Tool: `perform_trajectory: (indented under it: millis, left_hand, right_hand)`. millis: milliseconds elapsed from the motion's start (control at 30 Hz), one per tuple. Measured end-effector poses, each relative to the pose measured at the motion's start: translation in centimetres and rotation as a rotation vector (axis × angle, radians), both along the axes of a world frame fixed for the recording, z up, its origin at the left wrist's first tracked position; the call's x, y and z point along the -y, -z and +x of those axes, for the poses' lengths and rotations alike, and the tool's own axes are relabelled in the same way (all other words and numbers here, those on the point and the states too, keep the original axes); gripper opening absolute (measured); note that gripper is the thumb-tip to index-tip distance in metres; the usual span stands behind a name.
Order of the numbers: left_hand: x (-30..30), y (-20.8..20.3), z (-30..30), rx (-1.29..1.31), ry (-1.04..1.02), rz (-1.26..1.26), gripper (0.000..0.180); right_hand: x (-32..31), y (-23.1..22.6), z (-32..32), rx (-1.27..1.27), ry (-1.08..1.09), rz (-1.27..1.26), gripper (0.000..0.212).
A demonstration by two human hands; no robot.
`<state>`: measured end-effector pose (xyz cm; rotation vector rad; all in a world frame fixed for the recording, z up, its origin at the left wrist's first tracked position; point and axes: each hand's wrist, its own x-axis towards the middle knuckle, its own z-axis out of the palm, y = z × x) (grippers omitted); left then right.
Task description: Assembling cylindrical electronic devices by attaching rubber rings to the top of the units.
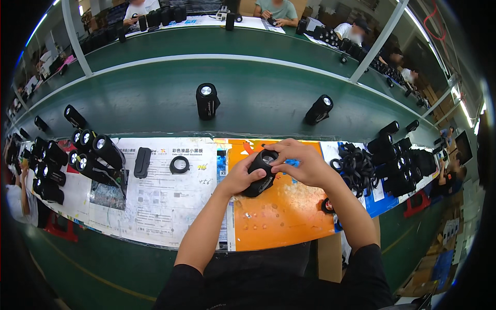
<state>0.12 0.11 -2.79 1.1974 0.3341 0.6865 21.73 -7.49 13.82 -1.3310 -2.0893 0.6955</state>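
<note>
A black cylindrical portable speaker (262,185) with a silver disc at its upper end is tilted over the orange mat (279,217). My left hand (238,177) wraps round its side, thumb across the front. From the right, the fingers of my right hand (299,164) bend over the upper end and press on its rim. Whether a small part sits between those fingertips is hidden. To the left, on white printed sheets, lie a black ring (180,171) and a long black rounded piece (142,163).
Several black speakers crowd the table's left (108,152) and right (398,165). A pile of black straps (356,168) lies right of the mat. Two speakers (207,103) (319,110) stand on the green conveyor belt (258,88) beyond. Across it, other people sit working.
</note>
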Motion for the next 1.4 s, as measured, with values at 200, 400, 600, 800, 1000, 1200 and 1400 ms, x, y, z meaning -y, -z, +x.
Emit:
perform_trajectory:
  millis: [200,400,600,800,1000,1200,1400]
  left_hand:
    - [0.3,-0.3,-0.7,-0.01,-0.038,0.052,0.087]
    - [2.0,-2.3,-0.8,0.017,-0.046,0.064,0.074]
    - [2.0,-1.4,-1.6,-0.017,-0.032,0.137,0.072]
    - [1.8,-1.3,-1.1,-0.059,-0.07,0.195,0.081]
    - [0.7,-2.1,-1.5,0.253,-0.123,-0.229,0.077]
    - [-0.6,-1.7,-0.9,0.579,-0.273,-0.598,0.078]
    - [-0.9,-1.4,-0.8,0.603,-0.232,-0.527,0.078]
  right_hand:
    - [1.0,-0.2,-1.2,0.054,0.031,0.029,0.014]
    - [2.2,-0.8,-2.3,0.079,-0.043,0.044,0.024]
    - [-0.6,-5.1,-4.3,-1.257,-0.125,0.078,0.025]
    - [0.2,3.1,-7.0,-1.278,-0.079,-0.156,0.035]
    - [0.3,4.2,-5.2,-1.202,0.241,-0.043,0.041]
    - [3.6,14.7,-7.1,-0.817,0.448,-0.187,0.025]
    - [2.2,13.2,-8.5,-1.361,0.33,-0.491,0.036]
